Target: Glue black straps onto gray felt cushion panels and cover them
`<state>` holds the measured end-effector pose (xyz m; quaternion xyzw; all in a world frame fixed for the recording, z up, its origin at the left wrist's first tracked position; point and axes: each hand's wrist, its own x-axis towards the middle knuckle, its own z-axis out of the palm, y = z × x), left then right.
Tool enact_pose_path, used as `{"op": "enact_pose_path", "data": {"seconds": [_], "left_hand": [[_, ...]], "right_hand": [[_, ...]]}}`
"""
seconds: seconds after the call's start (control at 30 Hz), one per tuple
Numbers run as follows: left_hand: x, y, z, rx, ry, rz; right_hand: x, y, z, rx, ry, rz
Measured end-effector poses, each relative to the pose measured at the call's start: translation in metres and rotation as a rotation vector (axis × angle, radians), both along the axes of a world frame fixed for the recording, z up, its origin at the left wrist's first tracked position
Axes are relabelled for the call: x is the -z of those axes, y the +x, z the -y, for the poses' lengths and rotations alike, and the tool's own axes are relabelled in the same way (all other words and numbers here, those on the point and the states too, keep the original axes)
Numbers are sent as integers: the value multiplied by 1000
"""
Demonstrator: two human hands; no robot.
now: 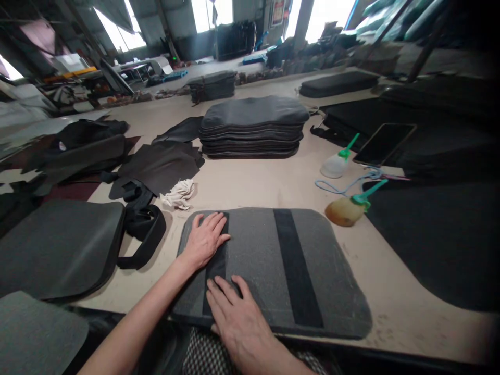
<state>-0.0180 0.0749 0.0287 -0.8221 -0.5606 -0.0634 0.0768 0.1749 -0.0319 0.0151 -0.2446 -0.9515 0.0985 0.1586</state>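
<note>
A grey felt panel [332, 271] with rounded corners lies flat at the near edge of the table. Two black strips run across it from far to near, one in the middle [297, 265] and one at the left [216, 263]. My left hand [205, 239] lies flat with fingers together on the far end of the left strip. My right hand [238, 315] rests flat on the near end of the same strip, fingers stretched out. Neither hand holds anything.
Two squeeze bottles with green nozzles, one amber [346, 211] and one clear [336, 164], lie right of the panel beside a blue cord [344, 187] and a dark tablet [385, 143]. A stack of dark panels [253, 127], a crumpled white rag [178, 194] and black pieces [62, 245] lie around.
</note>
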Motion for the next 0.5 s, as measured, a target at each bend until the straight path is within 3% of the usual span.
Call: {"op": "enact_pose_path", "data": {"seconds": [0.13,0.3,0.5], "left_hand": [[-1,5,9,-47,-38,-65],[2,8,14,-82,-116,-65],[8,4,14,-101,-159,-34]], "right_hand": [[2,-2,6,11,2,18],[-9,2,15,24,-21,34],[-19,22,19,26,-42,-102]]}}
